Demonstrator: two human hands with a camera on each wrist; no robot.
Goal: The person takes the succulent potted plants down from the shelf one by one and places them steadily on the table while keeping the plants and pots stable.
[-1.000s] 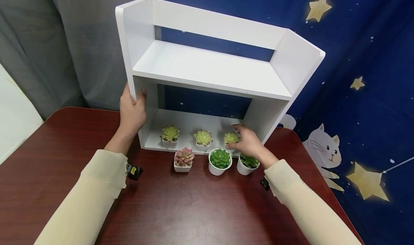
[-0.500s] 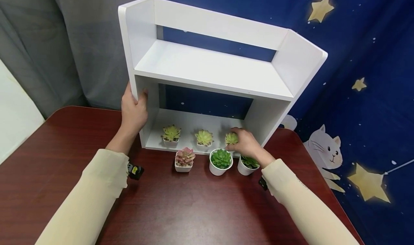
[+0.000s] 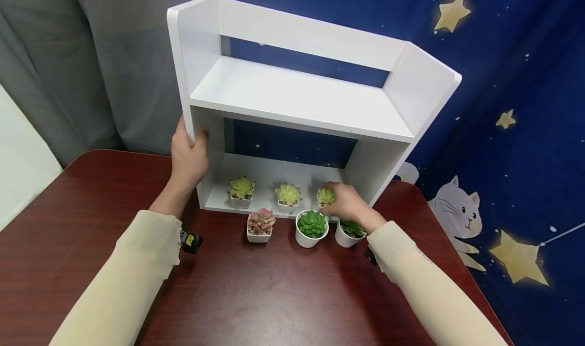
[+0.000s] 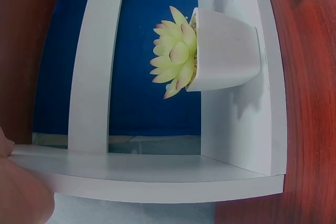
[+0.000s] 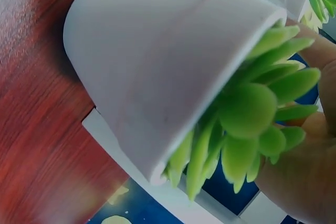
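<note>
My left hand (image 3: 189, 155) grips the left side panel of a white two-tier shelf (image 3: 297, 94), thumb on the inner face. In the lower compartment, my right hand (image 3: 351, 203) holds a small potted succulent (image 3: 325, 196) with yellow-green leaves; its pot is mostly hidden by the fingers and the pot in front. Two similar succulents stand to its left on the same board, a middle one (image 3: 288, 194) and a left one (image 3: 241, 187). The left wrist view shows the left one's white pot (image 4: 226, 51) upright on the board.
Before the shelf, on the dark red table (image 3: 274, 295), stand a pink succulent (image 3: 260, 224) and two green ones in round white pots, one in the middle (image 3: 312, 226) and one under my right wrist (image 3: 349, 234). Behind hang a grey curtain (image 3: 132, 56) and a blue starry cloth (image 3: 498, 71).
My right hand's fingers, spread around the right-hand succulent a second ago, have drawn in on it. My left hand keeps its grip on the shelf panel.
</note>
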